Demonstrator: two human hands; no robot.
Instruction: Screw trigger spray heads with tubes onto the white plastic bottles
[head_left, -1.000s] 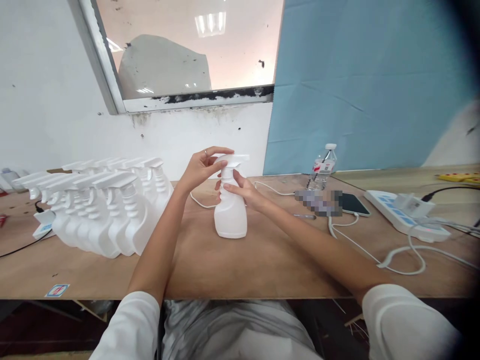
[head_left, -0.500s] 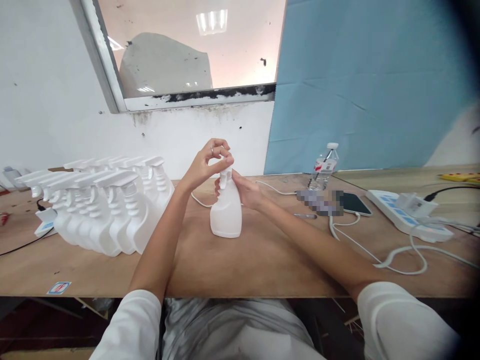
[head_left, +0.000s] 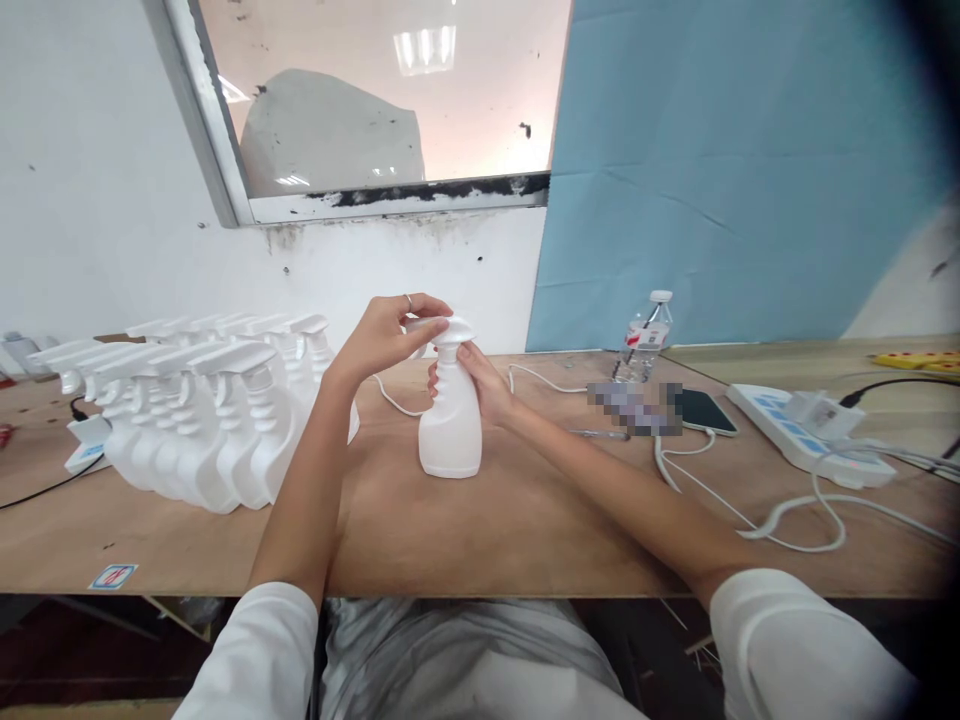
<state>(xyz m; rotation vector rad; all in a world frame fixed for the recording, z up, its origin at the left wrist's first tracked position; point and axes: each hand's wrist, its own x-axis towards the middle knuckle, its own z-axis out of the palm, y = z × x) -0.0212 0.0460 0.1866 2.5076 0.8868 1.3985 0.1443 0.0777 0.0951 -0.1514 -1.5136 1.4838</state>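
A white spray bottle (head_left: 450, 437) stands upright on the wooden table in front of me. Its white trigger sprayer head (head_left: 457, 331) sits at the top of the neck, turned sideways. From the left, my left hand (head_left: 388, 330) grips that head between thumb and fingers, partly covering its nozzle end. My right hand (head_left: 486, 383) is wrapped around the bottle's neck from the right and behind, with some fingertips showing on the left side. To the left, several similar white spray bottles (head_left: 217, 455) with sprayer heads stand in close rows.
A water bottle (head_left: 643, 338) stands at the back right. Beside it lie a phone (head_left: 705, 411) and a power strip (head_left: 806, 440), with white cables (head_left: 795, 545) trailing across the table (head_left: 525, 540). A small white box (head_left: 88, 445) is at the left.
My left hand has turned and lowered slightly to the left. The sprayer head, mostly hidden before, now shows sideways across the bottle top. My right hand stays around the neck.
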